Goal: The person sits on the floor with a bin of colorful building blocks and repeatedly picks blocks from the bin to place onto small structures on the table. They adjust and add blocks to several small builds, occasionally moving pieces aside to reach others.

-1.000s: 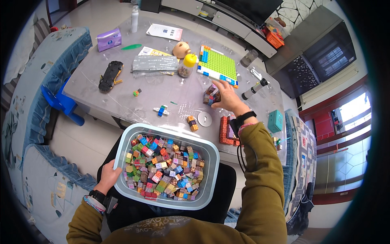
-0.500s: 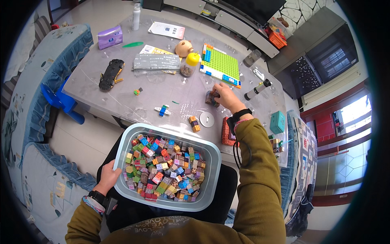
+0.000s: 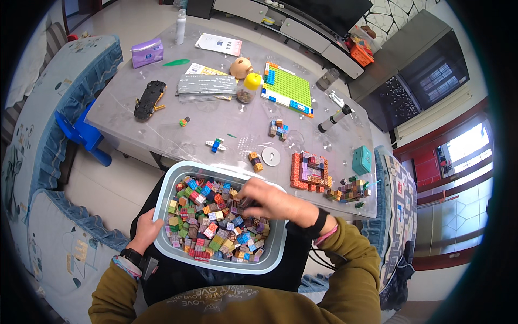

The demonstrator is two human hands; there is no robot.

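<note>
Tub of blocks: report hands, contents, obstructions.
Left hand holding tub at left edge. Right hand among blocks, grip unclear. Right hand hides some blocks.

Pale tiled floor (image 3: 89, 183); blue-covered sofa (image 3: 75, 63) at left, grey-and-white cabinet (image 3: 302, 33) along the far side, black-and-white patterned wall (image 3: 396, 15) beyond, daylight entering through red-framed glazing (image 3: 450, 216) at right.

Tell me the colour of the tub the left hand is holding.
The tub is pale greyish blue, seen in the head view.
</note>
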